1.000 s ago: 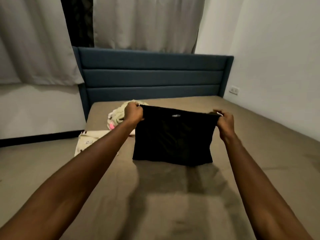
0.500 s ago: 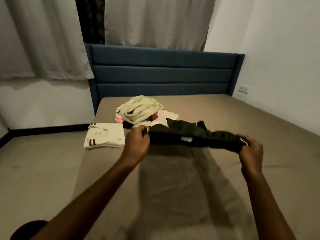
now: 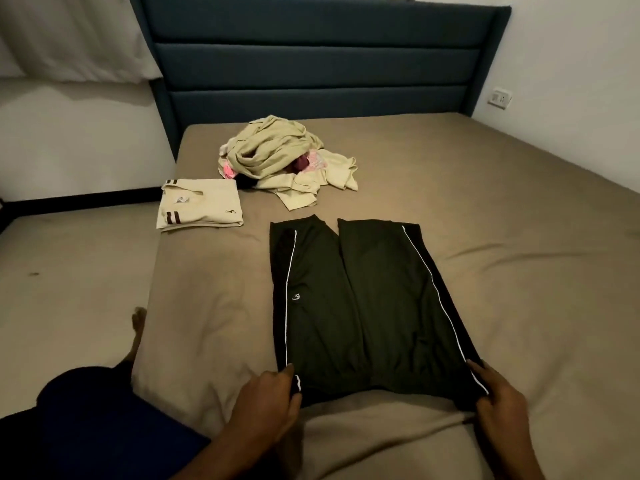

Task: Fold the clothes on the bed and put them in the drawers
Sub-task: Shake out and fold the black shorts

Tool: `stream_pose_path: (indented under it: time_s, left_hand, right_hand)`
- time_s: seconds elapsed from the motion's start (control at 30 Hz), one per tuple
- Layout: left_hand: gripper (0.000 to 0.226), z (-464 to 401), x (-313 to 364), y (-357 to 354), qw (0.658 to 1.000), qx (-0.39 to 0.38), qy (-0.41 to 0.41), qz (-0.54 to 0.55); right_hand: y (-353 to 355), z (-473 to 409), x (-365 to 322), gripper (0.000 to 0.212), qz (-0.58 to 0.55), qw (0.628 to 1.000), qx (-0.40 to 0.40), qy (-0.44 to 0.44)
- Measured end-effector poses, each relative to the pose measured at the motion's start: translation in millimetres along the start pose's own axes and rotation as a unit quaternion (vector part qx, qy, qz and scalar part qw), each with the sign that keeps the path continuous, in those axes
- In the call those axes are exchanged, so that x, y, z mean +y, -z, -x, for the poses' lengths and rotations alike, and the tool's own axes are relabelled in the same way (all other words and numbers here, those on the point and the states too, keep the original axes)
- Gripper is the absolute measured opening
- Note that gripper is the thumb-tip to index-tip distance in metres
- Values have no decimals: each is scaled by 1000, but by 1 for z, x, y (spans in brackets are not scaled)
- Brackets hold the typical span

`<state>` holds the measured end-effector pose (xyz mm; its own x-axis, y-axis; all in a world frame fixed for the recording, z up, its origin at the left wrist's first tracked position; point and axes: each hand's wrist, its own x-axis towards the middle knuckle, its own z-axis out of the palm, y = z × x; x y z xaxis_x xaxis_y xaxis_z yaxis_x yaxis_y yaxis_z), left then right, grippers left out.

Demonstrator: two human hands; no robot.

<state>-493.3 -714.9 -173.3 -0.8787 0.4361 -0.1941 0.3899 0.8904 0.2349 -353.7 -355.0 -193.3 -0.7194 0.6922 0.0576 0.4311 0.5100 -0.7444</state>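
Black shorts (image 3: 367,306), bunched in the air half a second ago, now spread flat on the bed (image 3: 519,271), legs toward the headboard (image 3: 311,64); left hand (image 3: 266,407) and right hand (image 3: 498,403) pinching the waistband corners; folded cream shirt (image 3: 201,206) and unfolded pile (image 3: 277,157) unmoved beyond.

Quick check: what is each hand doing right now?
Left hand: grips the waistband corner of the dark green white-piped track shorts.
Right hand: grips the opposite waistband corner.
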Motion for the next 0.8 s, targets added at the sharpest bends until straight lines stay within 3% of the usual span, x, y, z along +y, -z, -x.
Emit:
stream_pose_path:
  time_s: [0.1,0.17,0.2,0.23,0.3,0.37,0.5,0.63,0.8]
  left_hand:
    - [93,-9,-7,11,1000,-1,6,16]
    - [109,-23,-15,24,996,11,38,80]
    - [105,-33,-19,31,991,26,57,116]
    - [100,-43,-24,35,986,54,73,138]
    - [84,-70,-35,39,979,109,90,147]
    - [67,-103,-49,38,972,149,108,143]
    - [55,-173,-61,45,957,189,123,185]
    - [50,-236,-62,54,951,198,111,212]
    - [60,-301,-63,70,965,184,117,142]
  right_hand:
    - [12,-8,-5,66,43,993,-107,17]
    - [20,-19,-10,90,50,981,-185,5]
    - [19,-26,-15,95,51,975,-216,-2]
    - [17,-33,-24,93,49,975,-218,-6]
    - [2,-52,-42,75,48,988,-145,-3]
    - [-24,-81,-61,52,75,993,-76,40]
    - [-99,-145,-104,17,49,989,-31,133]
    - [-177,-194,-173,25,39,984,-75,158]
    - [-245,-261,-221,26,87,977,-90,171]
